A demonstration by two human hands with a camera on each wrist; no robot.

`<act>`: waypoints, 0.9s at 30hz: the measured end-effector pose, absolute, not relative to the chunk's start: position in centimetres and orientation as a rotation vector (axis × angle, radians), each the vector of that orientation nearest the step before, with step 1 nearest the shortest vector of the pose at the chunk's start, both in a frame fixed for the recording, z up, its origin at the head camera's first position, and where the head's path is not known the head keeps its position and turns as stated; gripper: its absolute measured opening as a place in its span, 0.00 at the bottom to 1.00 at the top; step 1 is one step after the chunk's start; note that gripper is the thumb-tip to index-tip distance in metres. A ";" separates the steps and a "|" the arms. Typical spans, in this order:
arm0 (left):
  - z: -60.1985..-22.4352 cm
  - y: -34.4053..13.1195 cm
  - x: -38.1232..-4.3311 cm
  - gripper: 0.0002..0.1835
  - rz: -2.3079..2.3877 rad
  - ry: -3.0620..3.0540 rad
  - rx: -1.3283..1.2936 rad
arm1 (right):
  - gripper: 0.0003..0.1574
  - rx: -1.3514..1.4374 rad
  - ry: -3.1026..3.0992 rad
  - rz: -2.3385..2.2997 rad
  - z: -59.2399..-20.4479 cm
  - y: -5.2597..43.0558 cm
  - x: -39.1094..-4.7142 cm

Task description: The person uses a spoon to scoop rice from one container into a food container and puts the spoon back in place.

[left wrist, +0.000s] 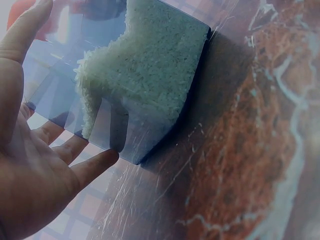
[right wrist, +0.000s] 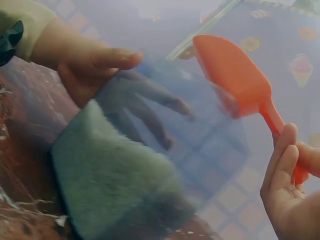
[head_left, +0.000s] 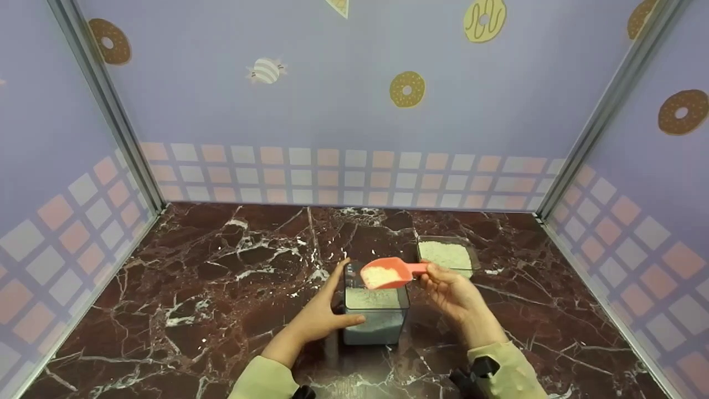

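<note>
A tall clear container (head_left: 382, 331) partly filled with white rice (left wrist: 160, 65) stands on the table in front of me. My left hand (head_left: 316, 317) holds it at its left side, thumb at the near face and fingers spread along the wall. Over its opening is an orange-red scoop (head_left: 404, 270) with a small heap of rice (head_left: 381, 275) in its bowl. My right hand (head_left: 455, 293) pinches the scoop's handle between thumb and fingers. Through the container wall, the right wrist view shows the left fingers (right wrist: 150, 117) and the sloping rice.
Behind my right hand sits a lower clear box (head_left: 474, 259) filled with pale rice (head_left: 443, 255). White grains are scattered on the dark marbled table (head_left: 238, 310). Patterned panels (head_left: 354, 122) enclose the table at the back and both sides.
</note>
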State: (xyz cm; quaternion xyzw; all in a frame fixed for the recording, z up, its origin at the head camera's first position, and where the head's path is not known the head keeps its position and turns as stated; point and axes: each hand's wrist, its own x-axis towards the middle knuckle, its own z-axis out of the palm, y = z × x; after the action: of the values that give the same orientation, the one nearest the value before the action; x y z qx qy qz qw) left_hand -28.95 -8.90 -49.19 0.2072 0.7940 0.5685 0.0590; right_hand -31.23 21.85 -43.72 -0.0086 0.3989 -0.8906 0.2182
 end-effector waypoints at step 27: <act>-48.9 -8.8 -28.6 0.64 1.655 2.465 0.611 | 0.12 0.424 3.053 -2.440 -43.9 30.1 -33.5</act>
State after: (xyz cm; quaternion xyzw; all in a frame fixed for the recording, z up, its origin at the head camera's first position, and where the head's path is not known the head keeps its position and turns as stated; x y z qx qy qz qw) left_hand -28.58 -8.83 -48.86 0.2013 0.8120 0.5451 0.0551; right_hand -33.46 30.12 -43.87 0.0996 0.7169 -0.5728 -0.3847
